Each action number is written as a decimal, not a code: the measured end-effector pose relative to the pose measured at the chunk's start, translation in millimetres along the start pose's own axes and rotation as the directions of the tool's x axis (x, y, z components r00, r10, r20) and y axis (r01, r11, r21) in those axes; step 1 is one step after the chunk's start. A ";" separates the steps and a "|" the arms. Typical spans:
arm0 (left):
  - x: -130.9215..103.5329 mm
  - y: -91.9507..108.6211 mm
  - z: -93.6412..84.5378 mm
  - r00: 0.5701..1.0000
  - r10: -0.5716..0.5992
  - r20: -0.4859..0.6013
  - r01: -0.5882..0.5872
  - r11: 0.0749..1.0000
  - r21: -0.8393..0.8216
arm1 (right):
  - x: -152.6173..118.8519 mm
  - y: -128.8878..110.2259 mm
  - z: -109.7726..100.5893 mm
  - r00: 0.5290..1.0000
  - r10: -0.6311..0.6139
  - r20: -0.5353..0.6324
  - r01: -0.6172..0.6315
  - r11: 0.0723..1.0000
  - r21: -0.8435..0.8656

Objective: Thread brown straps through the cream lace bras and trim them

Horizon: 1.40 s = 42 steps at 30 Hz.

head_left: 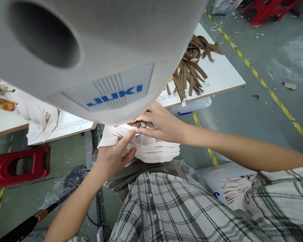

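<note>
Piled at the lap, the pale cloth (158, 152) could slide if the knees shift; uneven pulling might skew the brown piece (135, 124) at its edge. The left hand (110, 157) presses the cloth with its forefinger, thumb spread clear. The right hand (163, 121) touches the piece, thumb and forefinger slightly apart; whether they pinch, I can't tell. The machine (116, 89) overhangs both; beyond lie brown strips (189, 75).

White tabletop (227, 75), right side: brown strips (188, 72)
Tabletop, left side: pale fabric (39, 114)
Green floor (234, 124): yellow-black tape (252, 70), red stools (265, 8), cardboard scrap (289, 85)
</note>
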<state>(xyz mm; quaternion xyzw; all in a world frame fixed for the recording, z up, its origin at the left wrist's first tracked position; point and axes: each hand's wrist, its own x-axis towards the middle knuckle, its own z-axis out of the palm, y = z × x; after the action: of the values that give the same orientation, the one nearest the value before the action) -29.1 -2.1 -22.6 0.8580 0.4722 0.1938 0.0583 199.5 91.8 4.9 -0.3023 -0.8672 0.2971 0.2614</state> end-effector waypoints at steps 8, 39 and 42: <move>5.7 18.5 -3.3 0.996 -0.086 0.005 0.086 0.996 0.009 | 0.7 4.5 2.4 0.997 0.072 -0.026 -0.069 0.990 0.124; 12.0 7.9 -26.3 0.992 -0.014 0.122 0.012 1.000 0.014 | -16.8 15.0 17.9 0.890 -0.423 -0.169 0.289 0.811 -0.509; 10.1 9.0 -24.7 0.992 -0.020 0.123 0.016 0.999 0.028 | -18.0 14.1 17.4 0.890 -0.416 -0.185 0.277 0.817 -0.506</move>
<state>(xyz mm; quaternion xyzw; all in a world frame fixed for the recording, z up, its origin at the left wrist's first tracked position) -26.7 -0.6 5.4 0.8647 0.4780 0.1333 0.0774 206.0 82.3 -21.5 -0.2312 -0.9059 -0.0207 0.3542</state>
